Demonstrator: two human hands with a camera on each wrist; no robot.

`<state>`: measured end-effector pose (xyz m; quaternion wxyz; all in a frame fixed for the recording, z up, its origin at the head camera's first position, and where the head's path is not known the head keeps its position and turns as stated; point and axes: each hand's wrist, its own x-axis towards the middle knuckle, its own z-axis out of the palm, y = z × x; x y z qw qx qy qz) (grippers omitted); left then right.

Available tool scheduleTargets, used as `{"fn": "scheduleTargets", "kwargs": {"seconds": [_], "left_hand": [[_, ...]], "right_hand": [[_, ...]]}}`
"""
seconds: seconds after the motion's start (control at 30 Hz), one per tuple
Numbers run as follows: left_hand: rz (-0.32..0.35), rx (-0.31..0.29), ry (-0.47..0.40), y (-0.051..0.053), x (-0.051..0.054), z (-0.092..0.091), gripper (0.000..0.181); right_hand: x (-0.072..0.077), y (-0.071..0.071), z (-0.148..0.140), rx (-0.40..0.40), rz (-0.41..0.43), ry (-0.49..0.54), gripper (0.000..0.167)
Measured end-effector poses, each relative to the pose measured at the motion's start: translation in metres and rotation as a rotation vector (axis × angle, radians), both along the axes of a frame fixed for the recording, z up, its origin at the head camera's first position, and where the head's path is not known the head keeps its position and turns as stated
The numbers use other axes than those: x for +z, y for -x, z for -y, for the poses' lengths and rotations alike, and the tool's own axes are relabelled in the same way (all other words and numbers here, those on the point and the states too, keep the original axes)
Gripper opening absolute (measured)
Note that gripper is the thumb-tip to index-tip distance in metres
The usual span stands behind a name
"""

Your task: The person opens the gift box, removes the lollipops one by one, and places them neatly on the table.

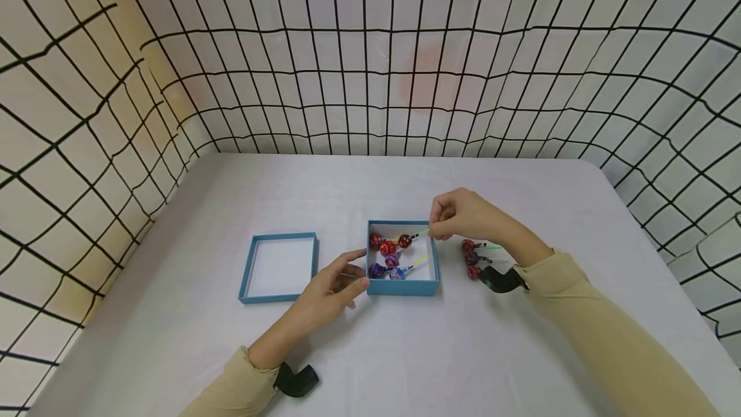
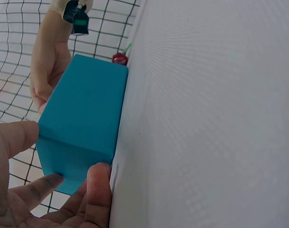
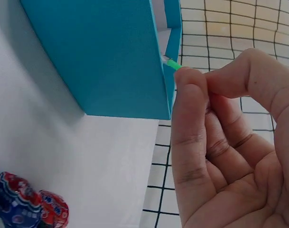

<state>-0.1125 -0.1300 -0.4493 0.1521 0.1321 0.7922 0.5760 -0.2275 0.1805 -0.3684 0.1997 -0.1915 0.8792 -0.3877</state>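
In the head view, a blue box (image 1: 403, 287) with a white inside stands open-topped on the table and holds several wrapped lollipops (image 1: 391, 260). My right hand (image 1: 466, 214) is over the box's right edge and pinches a lollipop (image 1: 405, 240) by its green stick, its dark red head inside the box. The right wrist view shows the green stick (image 3: 172, 63) between thumb and forefinger. My left hand (image 1: 330, 291) touches the left side of the box with spread fingers; the left wrist view shows its fingertips (image 2: 99, 178) against the blue wall.
A shallow blue-rimmed lid (image 1: 247, 269) lies with its white inside up, left of the box. More wrapped lollipops (image 1: 473, 271) lie on the table to the right, under my right forearm. Black-lined netting pattern (image 1: 393, 50) covers the walls around the white table (image 1: 405, 359).
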Motion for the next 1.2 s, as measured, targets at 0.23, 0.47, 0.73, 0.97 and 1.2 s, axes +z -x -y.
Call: {"fn": "scheduleTargets", "kwargs": {"seconds": [0.23,0.47,0.73,0.97,1.2], "left_hand": [[0.01,0.004,0.001,0.0,0.0,0.001,0.059],[0.012,0.007,-0.003,0.001,0.0,0.001,0.059],[0.013,0.006,-0.004,0.001,-0.002,0.001,0.059],[0.013,0.009,-0.004,0.001,-0.001,0.001,0.059],[0.015,0.012,-0.003,0.001,0.0,0.001,0.059]], "right_hand": [[-0.006,0.0,-0.014,-0.028,0.034,0.102,0.011],[-0.003,-0.005,-0.029,-0.049,0.046,0.177,0.009],[-0.005,-0.014,-0.046,-0.067,0.034,0.224,0.01],[-0.002,-0.026,-0.065,-0.065,0.024,0.258,0.012],[-0.006,-0.036,-0.088,-0.068,0.034,0.272,0.012]]}}
